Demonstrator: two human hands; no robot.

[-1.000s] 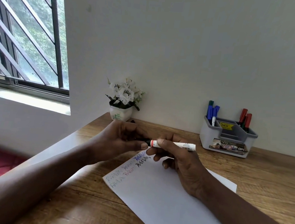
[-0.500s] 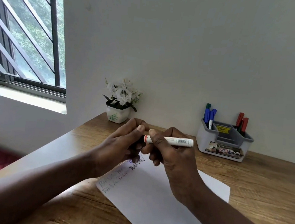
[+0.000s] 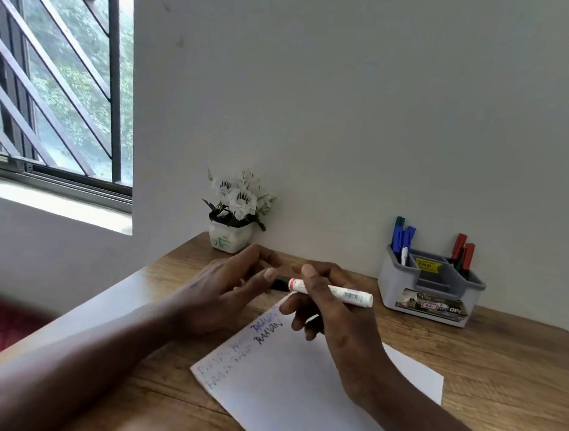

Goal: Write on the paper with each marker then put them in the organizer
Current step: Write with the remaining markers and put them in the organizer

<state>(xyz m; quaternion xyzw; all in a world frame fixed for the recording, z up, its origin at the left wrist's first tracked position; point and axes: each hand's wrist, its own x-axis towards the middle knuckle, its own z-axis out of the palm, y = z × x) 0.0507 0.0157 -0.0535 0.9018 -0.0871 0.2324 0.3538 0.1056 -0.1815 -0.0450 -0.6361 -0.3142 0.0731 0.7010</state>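
Observation:
A white marker (image 3: 341,293) with a black cap (image 3: 281,282) lies level above the paper's far corner. My right hand (image 3: 332,326) grips its barrel between thumb and fingers. My left hand (image 3: 225,289) is at the cap end, thumb tip on the cap and fingers behind it. The white paper (image 3: 295,395) lies on the wooden table and has several words in different colours near its left edge. The grey organizer (image 3: 427,296) stands at the back right, holding blue and green markers (image 3: 402,237) on its left and red ones (image 3: 464,251) on its right.
A small white pot of white flowers (image 3: 231,236) stands against the wall, behind my left hand. The wooden table (image 3: 503,372) runs to an edge at the left, with a barred window (image 3: 53,92) beyond it.
The two hands and the marker stayed together above the paper. More of the black cap shows now, and my left fingers have loosened from around it.

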